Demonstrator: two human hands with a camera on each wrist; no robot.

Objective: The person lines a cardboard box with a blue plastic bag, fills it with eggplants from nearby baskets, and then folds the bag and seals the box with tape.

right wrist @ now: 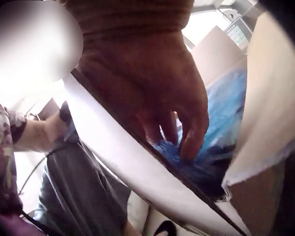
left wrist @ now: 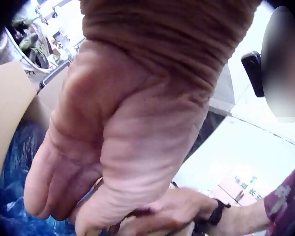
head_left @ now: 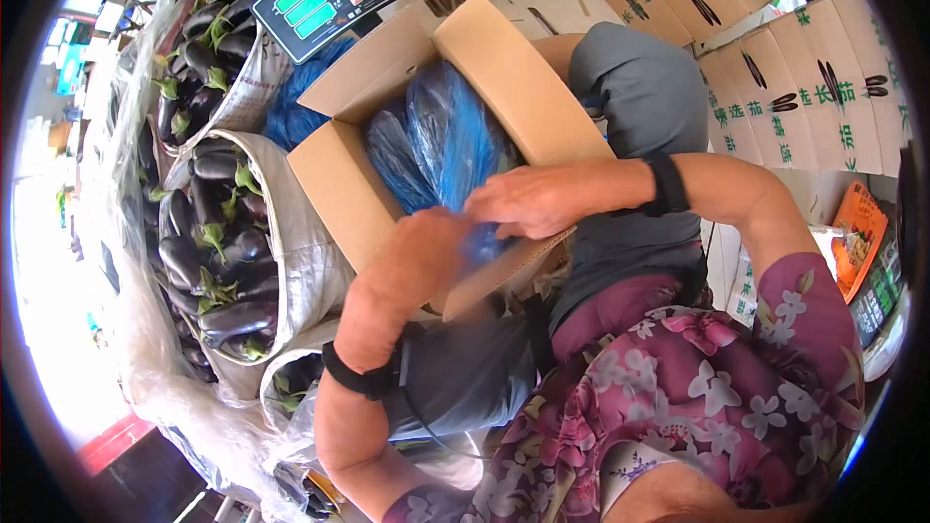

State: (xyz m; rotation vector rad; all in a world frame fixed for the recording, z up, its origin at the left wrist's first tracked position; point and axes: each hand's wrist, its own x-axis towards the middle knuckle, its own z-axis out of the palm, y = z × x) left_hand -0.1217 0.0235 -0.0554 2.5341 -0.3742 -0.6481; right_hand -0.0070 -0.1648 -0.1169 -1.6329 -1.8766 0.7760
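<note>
An open cardboard box (head_left: 329, 189) stands before the person, holding blue plastic bagging (head_left: 450, 121) with its contents hidden. At the box's near end both hands meet over the plastic. The left hand (head_left: 412, 257), blurred in the head view, has curled fingers that pinch the plastic; its palm (left wrist: 132, 132) fills the left wrist view. From the other side, the right hand (head_left: 533, 199) holds the plastic with bent fingers. In the right wrist view that hand (right wrist: 152, 88) reaches over the flap (right wrist: 113, 142), its fingertips in the blue plastic (right wrist: 226, 108).
Sacks of eggplants (head_left: 228, 232) line the left side under clear film. A scale display (head_left: 334, 0) sits beyond the box. Printed cartons (head_left: 804, 87) stand at the right, with an orange packet (head_left: 857, 232) below them. The person's knees flank the box.
</note>
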